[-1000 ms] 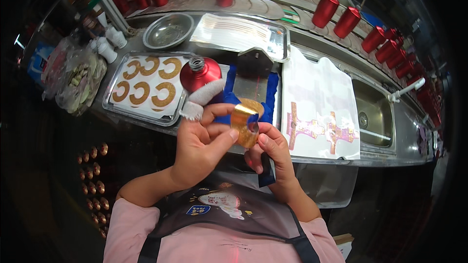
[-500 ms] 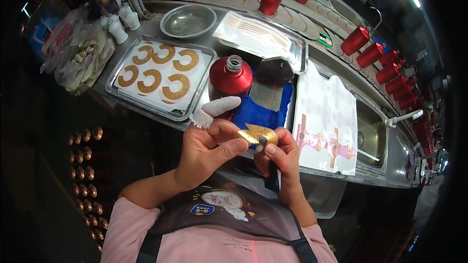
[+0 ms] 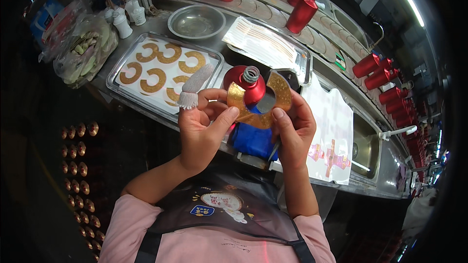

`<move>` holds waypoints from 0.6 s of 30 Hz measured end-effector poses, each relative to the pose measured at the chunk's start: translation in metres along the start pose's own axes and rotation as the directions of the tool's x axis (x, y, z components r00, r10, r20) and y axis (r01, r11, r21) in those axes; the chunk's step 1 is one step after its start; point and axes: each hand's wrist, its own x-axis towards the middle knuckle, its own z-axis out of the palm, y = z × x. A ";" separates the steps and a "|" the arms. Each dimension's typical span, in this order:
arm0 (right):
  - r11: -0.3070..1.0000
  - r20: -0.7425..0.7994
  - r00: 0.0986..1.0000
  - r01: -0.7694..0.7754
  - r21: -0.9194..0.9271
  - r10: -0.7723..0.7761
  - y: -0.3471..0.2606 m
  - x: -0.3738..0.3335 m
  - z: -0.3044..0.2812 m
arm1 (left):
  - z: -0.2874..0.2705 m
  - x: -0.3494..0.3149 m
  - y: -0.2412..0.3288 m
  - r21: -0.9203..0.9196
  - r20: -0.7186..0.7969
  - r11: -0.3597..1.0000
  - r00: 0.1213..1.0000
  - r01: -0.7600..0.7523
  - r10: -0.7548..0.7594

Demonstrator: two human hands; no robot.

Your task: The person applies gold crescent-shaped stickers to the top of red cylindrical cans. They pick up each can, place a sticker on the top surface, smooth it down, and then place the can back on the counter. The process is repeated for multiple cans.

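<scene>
A gold C-shaped decal (image 3: 256,119) is held up between my two hands, its gap facing away from me. My left hand (image 3: 201,136) pinches its left end between thumb and fingers. One left finger wears a white knitted sleeve (image 3: 197,81) and points upward. My right hand (image 3: 296,134) grips the decal's right side with thumb and fingers. Just beyond it stands an uncapped red bottle (image 3: 255,92), partly hidden by the decal. Below, a blue cloth (image 3: 253,142) lies in the stand at the bench edge. Whether my right palm also holds a tool is hidden.
On the left a metal tray (image 3: 163,119) carries a white sheet with several gold decals (image 3: 153,88). A steel bowl (image 3: 197,21) and a tray of striped sheets (image 3: 265,36) stand behind. To the right are a white decal sheet (image 3: 336,117) and a sink (image 3: 365,141). Red bottles (image 3: 301,15) line the conveyor.
Both hands have moved up and apart, and the decal, folded before, is now spread flat between them. The dark-handled tool seen in my right hand no longer shows clearly. Bottles on the conveyor have shifted.
</scene>
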 end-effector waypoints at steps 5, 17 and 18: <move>0.989 0.091 0.995 0.051 -0.140 -0.038 0.005 0.038 -0.003 | -0.004 0.019 -0.010 -0.025 -0.033 0.998 0.998 0.060 -0.061; 0.990 0.004 0.994 0.110 -0.085 -0.110 0.028 0.052 0.003 | -0.033 0.039 -0.020 -0.001 -0.086 0.999 0.996 0.038 -0.038; 0.987 0.005 0.991 0.131 -0.094 -0.131 0.030 0.053 0.003 | -0.035 0.045 -0.022 0.043 -0.061 0.999 0.998 0.013 -0.010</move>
